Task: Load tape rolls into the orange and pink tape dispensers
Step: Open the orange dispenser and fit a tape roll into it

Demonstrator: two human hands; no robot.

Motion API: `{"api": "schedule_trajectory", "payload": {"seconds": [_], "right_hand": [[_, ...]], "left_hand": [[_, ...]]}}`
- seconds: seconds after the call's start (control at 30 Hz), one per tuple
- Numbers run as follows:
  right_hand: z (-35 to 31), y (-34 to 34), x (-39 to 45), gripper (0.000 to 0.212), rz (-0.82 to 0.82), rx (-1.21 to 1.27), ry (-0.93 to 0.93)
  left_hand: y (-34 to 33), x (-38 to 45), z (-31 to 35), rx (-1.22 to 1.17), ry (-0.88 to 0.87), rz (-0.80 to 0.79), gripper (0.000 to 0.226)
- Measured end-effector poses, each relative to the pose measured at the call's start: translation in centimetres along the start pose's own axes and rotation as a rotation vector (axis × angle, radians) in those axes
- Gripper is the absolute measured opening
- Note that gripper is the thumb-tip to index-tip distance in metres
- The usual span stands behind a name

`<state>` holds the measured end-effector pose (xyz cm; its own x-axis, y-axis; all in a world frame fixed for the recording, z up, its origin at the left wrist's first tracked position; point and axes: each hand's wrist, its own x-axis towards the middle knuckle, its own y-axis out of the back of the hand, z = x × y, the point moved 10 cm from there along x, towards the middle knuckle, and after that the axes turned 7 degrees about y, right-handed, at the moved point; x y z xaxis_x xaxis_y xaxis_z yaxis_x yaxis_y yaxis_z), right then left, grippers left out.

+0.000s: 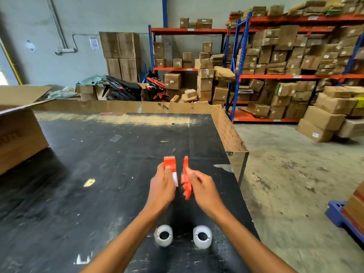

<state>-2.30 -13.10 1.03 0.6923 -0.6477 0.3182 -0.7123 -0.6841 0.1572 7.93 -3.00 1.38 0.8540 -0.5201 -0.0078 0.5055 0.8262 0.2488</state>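
Held orange dispenser body point(169, 164) in left hand point(162, 187), cover point(186, 178) in right hand point(201, 187), fingers closed; could drop either; rolls point(163, 235) waited at six o'clock.

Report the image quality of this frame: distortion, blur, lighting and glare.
Head view: wide-angle distortion bends the shelving and table edges outward; corners smear, especially the floor at lower right; the left hand, right hand and orange dispenser halves are fairly sharp; the two tape rolls are softer; lighting is even and diffuse, with faint sheen on the table and blown-out brightness at far left.
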Motion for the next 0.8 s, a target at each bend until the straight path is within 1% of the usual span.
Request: {"api": "schedule_trajectory", "payload": {"seconds": [0.03, 0.1, 0.13, 0.2, 0.27, 0.33, 0.43, 0.47, 0.5, 0.53, 0.6, 0.63, 0.67, 0.7, 0.73, 0.8], "right_hand": [[0.2, 0.7, 0.3, 0.036, 0.033, 0.007, -0.026], [1.4, 2.3, 1.3, 0.035, 0.065, -0.109, -0.077], [2.2, 2.8, 1.8, 0.034, 0.042, -0.244, -0.106], [4.2, 3.0, 2.6, 0.035, -0.047, -0.603, -0.196], [5.3, 2.1, 2.7, 0.039, -0.117, -0.915, -0.247], [5.3, 0.8, 2.6, 0.043, -0.154, -1.091, -0.211], [4.4, 0.3, 2.7, 0.048, -0.136, -1.218, -0.155], [4.1, 0.6, 2.7, 0.049, -0.126, -1.224, -0.157], [3.5, 1.0, 2.5, 0.050, -0.102, -1.178, -0.149], [3.1, 1.4, 2.3, 0.048, -0.078, -1.033, -0.138], [1.6, 1.4, 1.3, 0.041, -0.058, -0.558, -0.095], [0.5, 0.8, 0.5, 0.033, -0.087, -0.371, -0.070], [-0.7, 0.0, -0.5, 0.020, -0.136, -0.260, -0.041], [-1.7, -0.7, -1.5, 0.008, -0.186, -0.204, -0.018], [-2.5, -1.3, -2.3, 0.008, -0.220, -0.183, 0.010], [-3.1, -1.1, -3.6, 0.021, -0.212, -0.185, 0.030]], "left_hand": [[1.0, 0.7, -0.5, -0.004, 0.040, 0.031, 0.028], [2.5, 1.5, -1.2, -0.046, 0.105, 0.037, 0.027], [2.8, 1.7, -1.4, -0.076, 0.137, 0.015, 0.025], [2.9, 1.7, -1.8, -0.187, 0.203, -0.058, 0.021], [2.4, 1.2, -2.2, -0.293, 0.275, -0.130, 0.015], [1.8, 0.5, -2.7, -0.328, 0.317, -0.177, 0.012], [1.5, -0.5, -3.2, -0.335, 0.337, -0.235, 0.016], [1.4, -0.6, -3.4, -0.336, 0.341, -0.253, 0.018], [1.3, -0.8, -3.5, -0.341, 0.345, -0.272, 0.018], [1.2, -0.9, -3.5, -0.342, 0.344, -0.287, 0.018], [0.7, -1.1, -3.5, -0.348, 0.336, -0.323, 0.018], [0.3, -1.3, -3.6, -0.355, 0.338, -0.349, 0.020], [-0.3, -1.6, -3.6, -0.357, 0.342, -0.382, 0.022], [-0.9, -2.0, -3.4, -0.361, 0.335, -0.416, 0.023], [-1.5, -2.4, -3.1, -0.362, 0.319, -0.456, 0.024], [-2.9, -3.5, -2.5, -0.374, 0.308, -0.542, 0.024]]}}
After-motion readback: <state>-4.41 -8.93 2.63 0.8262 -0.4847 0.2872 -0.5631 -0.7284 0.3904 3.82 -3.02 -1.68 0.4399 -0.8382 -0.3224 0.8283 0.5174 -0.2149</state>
